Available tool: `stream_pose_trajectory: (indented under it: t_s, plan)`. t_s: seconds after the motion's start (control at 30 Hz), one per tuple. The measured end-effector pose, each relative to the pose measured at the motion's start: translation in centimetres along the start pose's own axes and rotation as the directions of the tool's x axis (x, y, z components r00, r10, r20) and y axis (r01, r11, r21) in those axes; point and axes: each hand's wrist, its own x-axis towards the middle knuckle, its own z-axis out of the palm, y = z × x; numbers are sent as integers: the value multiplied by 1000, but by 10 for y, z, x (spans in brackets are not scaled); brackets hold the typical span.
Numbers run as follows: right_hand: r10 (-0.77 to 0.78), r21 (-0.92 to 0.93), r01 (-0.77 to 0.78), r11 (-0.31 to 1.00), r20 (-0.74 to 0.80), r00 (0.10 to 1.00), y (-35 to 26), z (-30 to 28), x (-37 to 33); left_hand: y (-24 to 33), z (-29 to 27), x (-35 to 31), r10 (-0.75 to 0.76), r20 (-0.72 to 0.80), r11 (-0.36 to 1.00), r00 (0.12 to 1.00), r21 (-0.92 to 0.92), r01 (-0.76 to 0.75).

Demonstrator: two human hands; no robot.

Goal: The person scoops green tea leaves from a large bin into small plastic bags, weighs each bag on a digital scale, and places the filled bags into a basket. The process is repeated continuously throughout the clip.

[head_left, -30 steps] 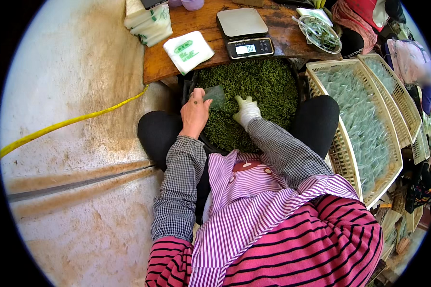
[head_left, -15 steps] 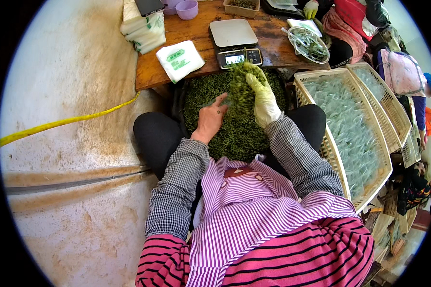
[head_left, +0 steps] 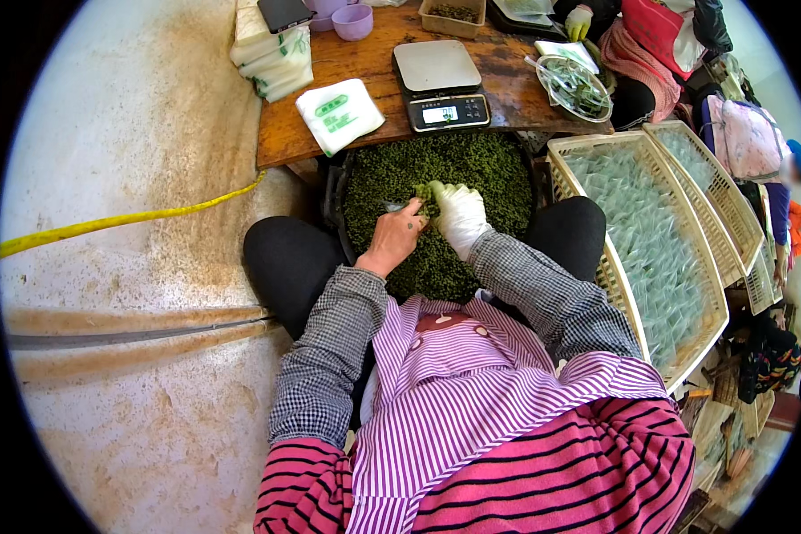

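Note:
A dark round basin (head_left: pixel 336 191) full of loose green leaves (head_left: pixel 472 165) sits between my knees. My bare left hand (head_left: pixel 396 238) rests on the leaves and pinches what looks like a small clear pouch (head_left: pixel 393 207) at its fingertips. Right beside it, my right hand (head_left: pixel 461 216), in a white glove, is closed on a clump of green leaves (head_left: pixel 427 198) held at the mouth of the pouch. The two hands touch over the middle of the basin.
A wooden table (head_left: pixel 525 89) beyond the basin holds a digital scale (head_left: pixel 440 84), a white packet stack (head_left: pixel 338 111), stacked bags (head_left: pixel 271 55) and a clear bowl (head_left: pixel 574 86). Slatted trays of filled pouches (head_left: pixel 641 240) stand at right. A yellow hose (head_left: pixel 125 218) crosses the floor. Another person's gloved hand (head_left: pixel 578 20) works opposite.
My right hand, which had lifted a clump of leaves toward the scale, has come back down to meet my left hand. The left hand has barely shifted.

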Motion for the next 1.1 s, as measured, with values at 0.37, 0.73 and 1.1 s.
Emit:
stream_pose_trajectory:
  t_s: [0.37, 0.73, 1.1]
  plan:
    - [6, 863, -242, 443, 267, 964, 30, -6, 7, -1, -3, -2, -20, -83, 988, 996, -156, 7]
    - [-293, 736, 27, 677, 236, 926, 40, -35, -9, -2, -9, -5, -12, -119, 997, 993, -81, 2]
    - [115, 607, -291, 739, 312, 943, 21, 25, -2, 8, -18, -3, 185, -59, 980, 981, -60, -188]
